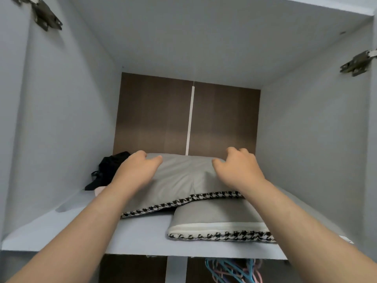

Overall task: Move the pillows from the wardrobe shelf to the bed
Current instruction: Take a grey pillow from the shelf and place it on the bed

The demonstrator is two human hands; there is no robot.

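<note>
Your only view comes from the head camera, positioned in front of the open wardrobe and close to the shelf (142, 240). It faces straight into the compartment and tilts slightly upward, so you see the underside of the compartment ceiling above the shelf. The brown back panel (155, 113) lies beyond the shelf. Both forearms enter from the bottom edge, below the shelf.

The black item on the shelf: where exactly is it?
In the head view, the black item lies at the shelf's back left, beside the top pillow, just behind the left hand.
</note>
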